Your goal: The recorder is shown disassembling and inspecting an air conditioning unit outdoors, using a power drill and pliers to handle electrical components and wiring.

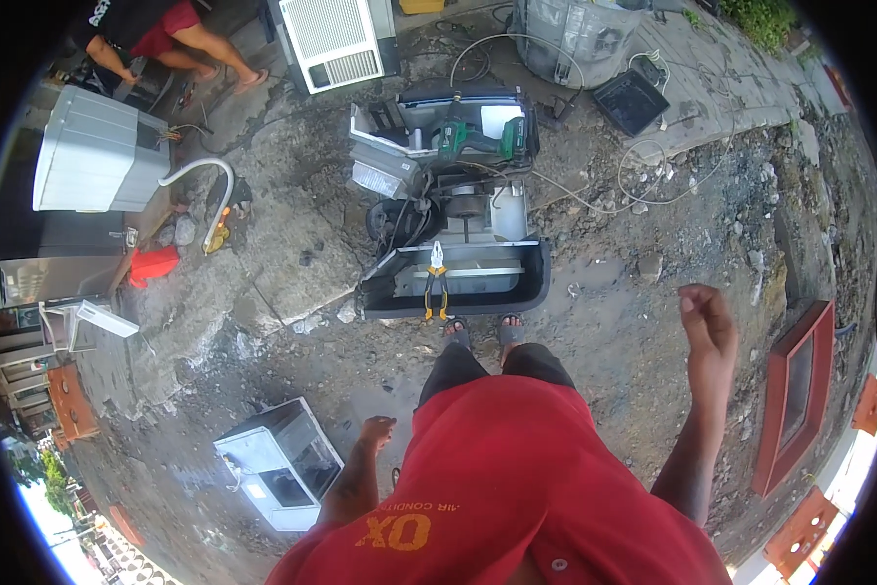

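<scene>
My left hand [378, 432] hangs low beside my red shirt, fingers loosely bent and apart, holding nothing that I can see. Out to the right, my right hand [710, 336] is raised over the ground, its fingers slightly curved and nothing visible in them. Neither hand touches anything. Before my feet lies an opened air conditioner unit [534, 292] with a dark casing and exposed inner parts. Combination pliers [438, 283] with yellow and black handles rest across its near tray, jaws pointing away from me. Farther back on the unit, a green cordless drill [482, 141] lies on its side.
A white grille panel [331, 44], a grey tub [580, 39] and a black tray [631, 101] stand at the back. At left are a white appliance casing [97, 151] and a metal housing [280, 466]. A red frame [796, 398] lies right. Another person [156, 34] is at far left.
</scene>
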Demonstrator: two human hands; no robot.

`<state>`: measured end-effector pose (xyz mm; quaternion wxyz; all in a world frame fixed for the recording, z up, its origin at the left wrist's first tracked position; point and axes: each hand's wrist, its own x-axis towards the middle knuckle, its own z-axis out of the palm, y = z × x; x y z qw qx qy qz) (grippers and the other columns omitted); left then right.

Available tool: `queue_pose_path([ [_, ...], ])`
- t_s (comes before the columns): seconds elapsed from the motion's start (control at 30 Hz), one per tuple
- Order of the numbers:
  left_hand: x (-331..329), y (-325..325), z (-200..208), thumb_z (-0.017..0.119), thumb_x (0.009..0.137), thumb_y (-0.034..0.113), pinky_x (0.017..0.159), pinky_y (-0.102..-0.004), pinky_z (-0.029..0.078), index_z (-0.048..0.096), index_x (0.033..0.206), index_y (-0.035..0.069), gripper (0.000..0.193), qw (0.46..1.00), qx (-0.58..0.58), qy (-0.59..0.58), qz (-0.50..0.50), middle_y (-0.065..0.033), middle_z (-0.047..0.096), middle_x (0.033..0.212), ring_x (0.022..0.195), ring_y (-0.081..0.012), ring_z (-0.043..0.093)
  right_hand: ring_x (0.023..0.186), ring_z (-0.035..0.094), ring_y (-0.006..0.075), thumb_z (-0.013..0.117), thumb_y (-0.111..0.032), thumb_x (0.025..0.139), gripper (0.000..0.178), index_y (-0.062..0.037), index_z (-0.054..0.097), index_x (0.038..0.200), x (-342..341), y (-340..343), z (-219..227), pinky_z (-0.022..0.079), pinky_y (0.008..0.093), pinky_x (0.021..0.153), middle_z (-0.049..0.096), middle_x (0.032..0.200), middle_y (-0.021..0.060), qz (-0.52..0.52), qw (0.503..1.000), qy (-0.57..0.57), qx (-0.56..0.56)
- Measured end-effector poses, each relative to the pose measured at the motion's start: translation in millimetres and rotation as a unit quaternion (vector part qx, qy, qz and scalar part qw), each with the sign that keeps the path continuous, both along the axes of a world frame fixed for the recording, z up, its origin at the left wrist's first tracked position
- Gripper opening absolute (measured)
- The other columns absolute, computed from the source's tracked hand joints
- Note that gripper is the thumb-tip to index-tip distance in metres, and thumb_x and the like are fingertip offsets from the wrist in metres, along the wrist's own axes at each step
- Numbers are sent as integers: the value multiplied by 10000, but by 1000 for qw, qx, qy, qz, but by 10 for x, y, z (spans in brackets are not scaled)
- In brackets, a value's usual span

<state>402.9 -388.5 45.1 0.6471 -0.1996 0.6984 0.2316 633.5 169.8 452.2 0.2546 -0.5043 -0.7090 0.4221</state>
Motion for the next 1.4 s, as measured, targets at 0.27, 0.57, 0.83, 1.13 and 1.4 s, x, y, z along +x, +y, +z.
queue_pose_path([
  [0.27, -80, 1310, -79, 489, 927, 293, 875, -431, 492, 684, 1002, 64, 310, 884, 147, 244, -372, -154, 691, 1000, 976, -373, 631, 1064, 582, 342, 600, -397, 871, 346, -75, 682, 969, 1122, -898, -2365, 473, 449, 913, 645, 1119, 141, 293, 856, -407, -124],
  [0.57, 1400, 2464, 59, 577, 907, 530, 989, -360, 439, 490, 1378, 26, 695, 932, 250, 192, -178, -188, 573, 1300, 1182, -284, 561, 1327, 370, 393, 509, -536, 906, 519, -180, 606, 1272, 2317, -136, -2877, 352, 470, 1045, 499, 1383, 166, 529, 761, -295, -232],
  [0.83, 2555, 3519, 1211, 500, 831, 713, 1155, -437, 263, 170, 1497, -56, 1070, 894, 119, 230, -364, -381, 215, 1491, 1386, -495, 273, 921, 656, 370, 571, -563, 892, 598, -4, 662, 1083, 3403, 406, -2925, 509, 419, 813, 684, 987, 224, 256, 835, -279, -399],
  [1.13, 3144, 3807, 1558, 518, 919, 465, 926, -466, 478, 455, 1333, -46, 661, 848, 181, 234, -439, -279, 655, 1048, 1028, -420, 626, 841, 691, 364, 554, -592, 896, 611, -1, 710, 898, 3534, 933, -3237, 508, 423, 706, 690, 834, 247, 395, 807, -346, -270],
  [1.4, 2859, 4324, 1587, 471, 968, 381, 813, -473, 519, 616, 1052, 3, 414, 777, 251, 307, -488, -217, 690, 928, 913, -384, 666, 847, 670, 412, 516, -682, 857, 707, 1, 696, 836, 3585, 1727, -3499, 507, 471, 718, 656, 808, 282, 406, 817, -370, -176],
])
